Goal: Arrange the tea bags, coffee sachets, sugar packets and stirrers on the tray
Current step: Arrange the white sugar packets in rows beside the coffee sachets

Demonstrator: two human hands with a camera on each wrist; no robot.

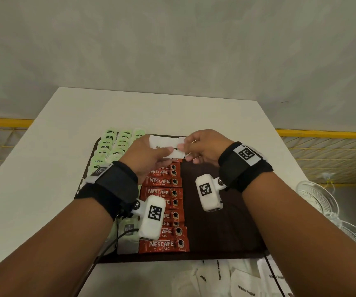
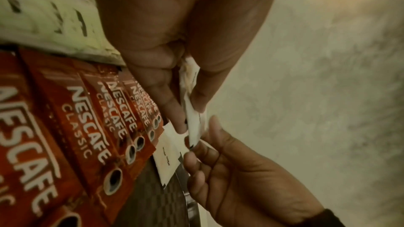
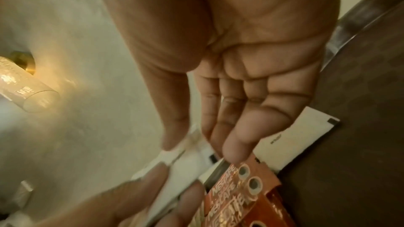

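Observation:
A dark brown tray (image 1: pixel 226 232) lies on the white table. Green tea bags (image 1: pixel 112 144) fill its left side in columns. Red Nescafe coffee sachets (image 1: pixel 162 191) overlap in a column down its middle. Above the tray's far end my left hand (image 1: pixel 164 155) pinches a small stack of white sugar packets (image 1: pixel 166 144) between thumb and fingers. My right hand (image 1: pixel 183 146) pinches the right end of that stack (image 2: pixel 194 127). Another sugar packet (image 2: pixel 168 158) lies flat on the tray just past the top sachet. No stirrers are in view.
Several loose white sugar packets (image 1: pixel 226 279) lie on the table in front of the tray. Clear glass bowls (image 1: pixel 316 198) stand off the right edge. The tray's right half (image 1: pixel 226 189) is bare. A yellow railing (image 1: pixel 322 132) runs behind the table.

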